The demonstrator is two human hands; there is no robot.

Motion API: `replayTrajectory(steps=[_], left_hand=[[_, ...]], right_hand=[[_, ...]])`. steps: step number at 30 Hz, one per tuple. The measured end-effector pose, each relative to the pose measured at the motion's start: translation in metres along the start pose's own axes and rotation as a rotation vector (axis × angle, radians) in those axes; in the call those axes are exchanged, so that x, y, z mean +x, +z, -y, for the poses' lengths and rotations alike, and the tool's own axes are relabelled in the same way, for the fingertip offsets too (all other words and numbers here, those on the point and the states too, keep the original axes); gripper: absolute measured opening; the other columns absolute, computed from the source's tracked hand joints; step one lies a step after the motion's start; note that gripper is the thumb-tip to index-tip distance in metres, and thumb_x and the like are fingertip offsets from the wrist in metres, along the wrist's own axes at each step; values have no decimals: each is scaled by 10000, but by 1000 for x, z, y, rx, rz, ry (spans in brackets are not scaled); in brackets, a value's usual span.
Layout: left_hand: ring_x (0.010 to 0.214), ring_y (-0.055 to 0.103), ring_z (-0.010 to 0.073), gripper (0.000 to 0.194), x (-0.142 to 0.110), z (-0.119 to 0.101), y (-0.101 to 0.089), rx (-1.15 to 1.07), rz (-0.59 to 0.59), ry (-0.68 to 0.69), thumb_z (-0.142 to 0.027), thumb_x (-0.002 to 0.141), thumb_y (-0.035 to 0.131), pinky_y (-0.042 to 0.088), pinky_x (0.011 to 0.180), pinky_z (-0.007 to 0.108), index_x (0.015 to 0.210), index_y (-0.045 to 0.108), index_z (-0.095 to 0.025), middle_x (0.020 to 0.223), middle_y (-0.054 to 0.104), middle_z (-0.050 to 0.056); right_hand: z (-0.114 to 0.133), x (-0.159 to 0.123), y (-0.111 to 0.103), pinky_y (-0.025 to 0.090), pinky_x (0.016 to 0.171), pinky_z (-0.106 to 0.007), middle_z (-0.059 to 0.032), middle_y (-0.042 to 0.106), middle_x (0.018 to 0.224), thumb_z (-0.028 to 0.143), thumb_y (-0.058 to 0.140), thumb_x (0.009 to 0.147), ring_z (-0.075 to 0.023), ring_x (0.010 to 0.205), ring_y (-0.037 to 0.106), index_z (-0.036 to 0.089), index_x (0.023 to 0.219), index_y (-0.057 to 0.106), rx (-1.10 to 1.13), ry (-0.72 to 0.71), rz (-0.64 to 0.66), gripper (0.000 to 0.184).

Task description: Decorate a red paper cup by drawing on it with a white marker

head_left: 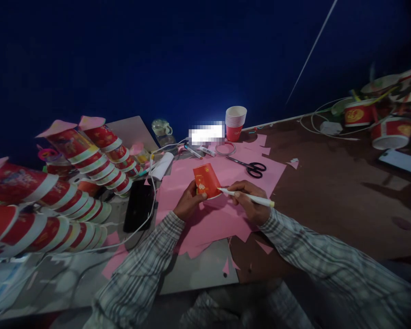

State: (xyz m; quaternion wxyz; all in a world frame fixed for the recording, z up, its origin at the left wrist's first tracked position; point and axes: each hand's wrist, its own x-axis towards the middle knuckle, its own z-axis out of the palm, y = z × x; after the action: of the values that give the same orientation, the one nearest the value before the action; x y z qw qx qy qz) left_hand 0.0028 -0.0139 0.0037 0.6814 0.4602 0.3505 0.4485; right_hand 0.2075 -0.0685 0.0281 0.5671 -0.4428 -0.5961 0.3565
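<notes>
Wrapped round the left side of a red paper cup (207,178), my left hand (189,201) holds it tilted, with its thumb near the white rim. My right hand (248,199) grips a white marker pen (258,198). The pen's tip points left and meets, or nearly meets, the cup's right side. Under both hands lie pink paper sheets (178,224) with jagged cut edges. Black-handled scissors (255,169) rest on the paper beyond my right hand. Farther back are more markers (207,151) and a roll of tape (225,148).
Tall stacks of red and white paper cups (68,201) lean at the left. A black phone (139,205) lies beside a white cable (153,201). At the back stand nested cups (235,123) and a glass jar (162,132). Decorated cups (358,113) sit far right.
</notes>
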Motion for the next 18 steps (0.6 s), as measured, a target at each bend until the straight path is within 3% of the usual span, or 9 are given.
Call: replayTrajectory(steps=[10,18], left_hand=[[1009,644,209,605,3,3,-2,3,36,13,-382,596,908,468,982,378,1114,644,-213,1076,688,42],[968,638,196,612,2,-1,2,-19,10,9,-356,570,920,483,917,357,1100,652,-203,1042,691,39]], right_hand=[[-1,-2,1,520,507,-280,-16,650,613,478,577,932,-155,538,614,178,943,701,63,-29,21,325],[2,-1,3,548,546,-290,-18,671,641,481,569,937,-167,589,650,185,987,700,-55,-57,-8,327]])
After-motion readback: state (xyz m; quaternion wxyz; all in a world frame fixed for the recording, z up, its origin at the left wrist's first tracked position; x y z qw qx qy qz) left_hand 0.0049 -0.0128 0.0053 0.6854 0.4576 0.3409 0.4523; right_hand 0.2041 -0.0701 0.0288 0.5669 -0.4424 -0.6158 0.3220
